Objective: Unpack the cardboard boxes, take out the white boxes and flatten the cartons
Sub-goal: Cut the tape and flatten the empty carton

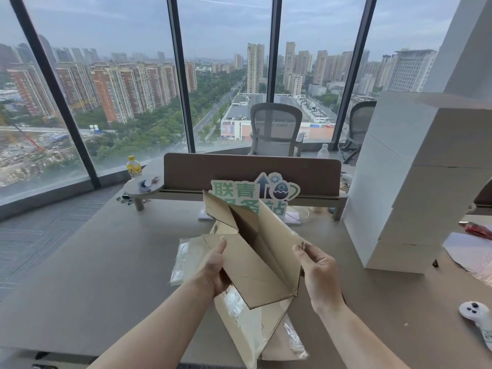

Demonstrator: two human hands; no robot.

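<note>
1. Fingers of my left hand [213,272] curl under the near panel of the carton [255,262], thumb pressed on top; fingers of my right hand [319,272] pinch the carton's right edge, thumb and forefinger closed on it.
2. Between both hands I hold the carton above the bench [93,275], partly collapsed, its far flaps standing up and the inside open.
3. I judge the main risk is a skewed fold: if I press before the panels line up, the board could crease off its seams or tear at the near corner.
4. My right pinch is shallow, right at the edge; a hard push could slip the carton out of it.
5. Under the carton lie flattened cartons [253,328] with shiny tape or plastic film on them; a carton dropped there may slide toward the bench's near edge.
6. At my right, the stack of white boxes [415,182] stands tall and slightly uneven, well apart from my hands; a wide swing of the flaps could knock it.
7. Behind the carton, a green sign [234,190] stands close to the raised flap and could get tipped.
</note>
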